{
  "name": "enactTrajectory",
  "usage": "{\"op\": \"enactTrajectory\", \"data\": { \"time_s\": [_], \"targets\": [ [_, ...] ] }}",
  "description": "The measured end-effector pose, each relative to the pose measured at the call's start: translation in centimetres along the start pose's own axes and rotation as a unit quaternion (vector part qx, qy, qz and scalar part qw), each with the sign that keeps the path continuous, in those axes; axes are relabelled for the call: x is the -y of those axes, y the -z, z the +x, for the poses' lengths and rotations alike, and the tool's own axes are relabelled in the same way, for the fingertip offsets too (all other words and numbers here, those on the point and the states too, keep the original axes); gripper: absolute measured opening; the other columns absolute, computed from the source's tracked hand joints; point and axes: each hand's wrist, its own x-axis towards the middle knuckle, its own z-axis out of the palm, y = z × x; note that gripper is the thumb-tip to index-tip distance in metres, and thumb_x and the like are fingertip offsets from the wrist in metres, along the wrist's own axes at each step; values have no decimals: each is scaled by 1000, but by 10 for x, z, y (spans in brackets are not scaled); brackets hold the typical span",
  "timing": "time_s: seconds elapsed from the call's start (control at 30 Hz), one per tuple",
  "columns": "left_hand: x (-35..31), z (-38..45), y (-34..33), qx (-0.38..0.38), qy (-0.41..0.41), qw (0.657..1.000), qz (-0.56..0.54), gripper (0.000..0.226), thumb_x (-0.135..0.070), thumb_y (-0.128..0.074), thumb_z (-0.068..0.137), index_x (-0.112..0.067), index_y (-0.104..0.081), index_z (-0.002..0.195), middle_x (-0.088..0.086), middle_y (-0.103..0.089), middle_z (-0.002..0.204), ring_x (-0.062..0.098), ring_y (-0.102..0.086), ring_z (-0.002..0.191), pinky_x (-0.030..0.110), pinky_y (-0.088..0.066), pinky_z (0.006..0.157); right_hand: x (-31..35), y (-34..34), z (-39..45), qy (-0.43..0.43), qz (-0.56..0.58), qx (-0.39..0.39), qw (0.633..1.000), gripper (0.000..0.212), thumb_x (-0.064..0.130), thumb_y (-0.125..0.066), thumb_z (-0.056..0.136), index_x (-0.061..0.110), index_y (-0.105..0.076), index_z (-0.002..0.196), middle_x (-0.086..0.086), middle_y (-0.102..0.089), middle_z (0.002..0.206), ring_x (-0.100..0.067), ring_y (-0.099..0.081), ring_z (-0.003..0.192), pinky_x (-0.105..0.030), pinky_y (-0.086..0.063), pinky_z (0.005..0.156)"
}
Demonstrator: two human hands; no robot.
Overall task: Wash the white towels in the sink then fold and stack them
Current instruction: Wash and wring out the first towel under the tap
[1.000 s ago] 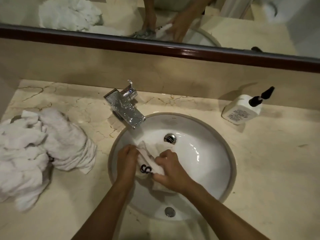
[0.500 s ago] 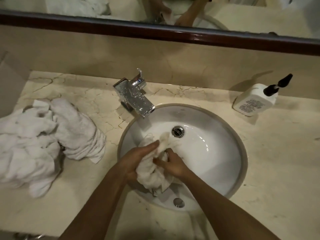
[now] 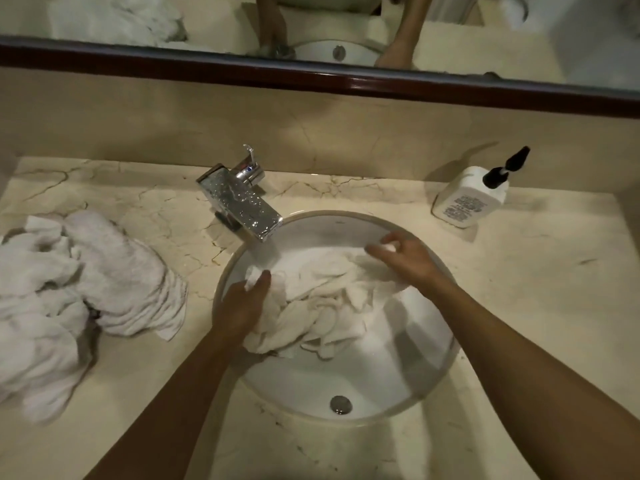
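Towel [image 3: 322, 292] now spread across sink [image 3: 446, 362], no longer bunched; left hand [image 3: 239, 306] and right hand [image 3: 405, 258] each pinch a corner; pile [image 3: 79, 299] on counter unwashed, nothing folded

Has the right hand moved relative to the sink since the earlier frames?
Yes. The right hand has moved from the sink's near-middle toward its far right rim, spreading the towel away from the left hand.

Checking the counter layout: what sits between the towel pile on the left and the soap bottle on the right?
In the head view, the faucet and the sink lie between them, with both hands spreading a towel in the basin.
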Motion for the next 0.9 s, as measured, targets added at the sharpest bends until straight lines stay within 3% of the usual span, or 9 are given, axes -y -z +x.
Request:
{"op": "enactTrajectory", "data": {
  "time_s": [0.1,0.17,0.33,0.43,0.53,0.67,0.73,0.83,0.9],
  "targets": [
    [-20,-3,-7,23,-48,997,-57,34,-36,-59,98,-7,-71,109,16,-73,106,30,-68,98,40,-54,91,-15,-6,-7,-15,-289,115,950,35,50,-71,87,26,-63,111,1,-65,108,-20,-61,93,-30,-50,75],
    [-25,1,-10,12,-93,995,17,26,-23,-59,97,-1,-71,105,21,-72,103,27,-66,91,32,-49,77,-22,-15,-18,-18,-319,123,940,23,45,-65,92,25,-63,103,-4,-68,110,-21,-60,91,-30,-45,73],
    [6,20,-18,-29,-90,957,276,53,-30,-55,96,-14,-41,144,15,-59,133,35,-57,116,38,-45,91,-21,-6,-39,-35,116,39,992,21,38,-64,96,16,-63,97,-8,-67,93,-31,-63,81,-33,-48,64],
    [23,10,-35,-60,-170,894,409,88,-49,-64,89,-10,-21,156,18,-45,144,38,-48,126,45,-44,98,-6,7,-43,-107,393,35,913,10,18,-60,100,13,-62,108,-17,-66,104,-28,-65,86,-38,-54,74],
    [21,-9,-64,-33,-327,883,337,80,-51,-65,85,-16,-36,151,9,-56,133,31,-55,117,41,-48,89,14,8,-50,-151,525,78,834,25,2,-53,101,8,-55,125,-16,-67,97,-24,-67,77,-32,-59,63],
    [4,-21,-103,114,-208,943,234,43,-55,-53,92,-31,-52,128,-9,-66,103,19,-64,101,34,-52,83,22,9,-59,-164,557,128,804,39,6,-58,98,9,-53,136,-17,-68,103,-28,-69,84,-36,-60,68],
    [7,-25,-112,129,-223,942,216,35,-46,-50,93,-27,-58,122,-4,-63,111,22,-61,106,36,-50,89,19,16,-65,-125,493,160,846,46,8,-63,95,18,-54,139,-14,-69,115,-27,-71,92,-35,-60,72],
    [10,-19,-111,-51,-336,915,218,44,-25,-53,80,-16,-60,122,9,-56,122,32,-51,112,40,-47,90,9,33,-79,11,206,173,963,55,1,-61,93,34,-57,137,12,-60,131,4,-60,112,-13,-52,85],
    [2,-7,-107,-93,-395,898,170,57,-21,-61,74,-16,-51,130,10,-48,138,32,-42,126,43,-43,100,8,44,-86,74,99,208,970,57,1,-57,91,39,-61,133,27,-56,130,15,-51,118,-8,-46,88]
  ]
}}
